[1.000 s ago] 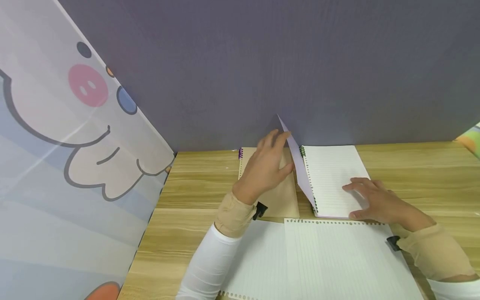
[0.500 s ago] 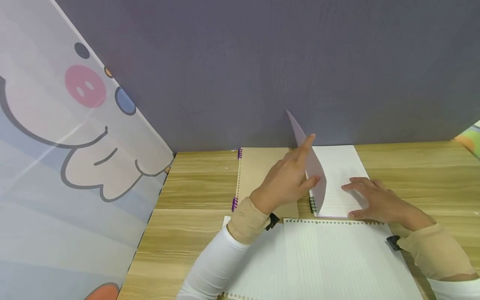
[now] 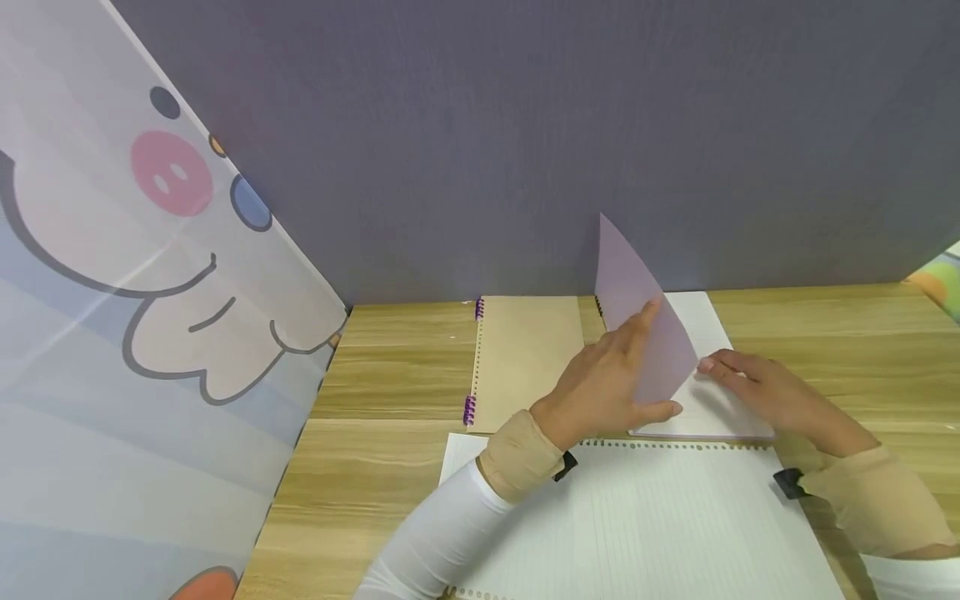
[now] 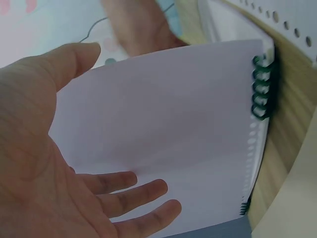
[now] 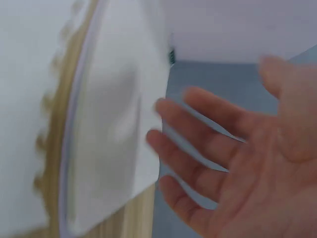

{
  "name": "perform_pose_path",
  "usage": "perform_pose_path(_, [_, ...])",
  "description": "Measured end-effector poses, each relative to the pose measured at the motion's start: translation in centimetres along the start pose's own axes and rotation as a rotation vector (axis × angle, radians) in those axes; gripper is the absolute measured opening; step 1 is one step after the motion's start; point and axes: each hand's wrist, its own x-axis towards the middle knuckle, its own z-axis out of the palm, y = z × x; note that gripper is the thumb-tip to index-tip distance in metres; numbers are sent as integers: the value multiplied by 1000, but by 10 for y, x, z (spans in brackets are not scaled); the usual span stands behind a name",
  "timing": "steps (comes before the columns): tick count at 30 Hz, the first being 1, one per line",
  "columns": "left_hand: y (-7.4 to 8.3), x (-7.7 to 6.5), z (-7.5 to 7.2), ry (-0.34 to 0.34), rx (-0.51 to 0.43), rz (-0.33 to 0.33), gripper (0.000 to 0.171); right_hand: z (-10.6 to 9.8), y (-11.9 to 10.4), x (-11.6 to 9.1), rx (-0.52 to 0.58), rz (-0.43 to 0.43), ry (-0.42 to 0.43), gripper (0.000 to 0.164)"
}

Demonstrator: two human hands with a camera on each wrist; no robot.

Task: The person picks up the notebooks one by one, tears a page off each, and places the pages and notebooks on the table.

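A spiral notebook with a green coil [image 4: 261, 87] lies at the back of the table, its lined pages [image 3: 731, 408] facing up. Its lilac cover [image 3: 663, 354] stands raised and slightly bowed over the pages. My left hand [image 3: 603, 387] is at the left face of this cover, fingers extended, thumb near its lower edge. In the left wrist view the fingers spread across the cover's pale surface. My right hand [image 3: 765, 396] hovers at the right part of the pages, fingertips by the cover's free corner. The right wrist view shows its fingers apart and holding nothing.
Left of it lies a tan-covered notebook [image 3: 525, 358] with a purple coil [image 3: 469, 410]. In front, lined sheets [image 3: 675, 517] with punched edges overlap on the wooden table [image 3: 390, 375]. A grey panel [image 3: 525, 150] rises behind; a cartoon-printed panel [image 3: 97, 350] stands left.
My left hand has moved right, swinging the lilac cover from leaning left to leaning right over the lined pages. My right hand has lifted slightly from the page.
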Motion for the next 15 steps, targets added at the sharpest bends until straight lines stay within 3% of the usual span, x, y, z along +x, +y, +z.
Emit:
perform_pose_path(8, [3,0,16,-48,53,-17,105,-11,-35,-2,338,-104,257,35])
perform_pose_path(12, [5,-1,23,-78,71,-14,102,-17,-48,-8,394,-101,315,37])
perform_pose_path(15, [5,-2,28,-104,87,-1,99,-18,-51,-11,392,-52,349,37])
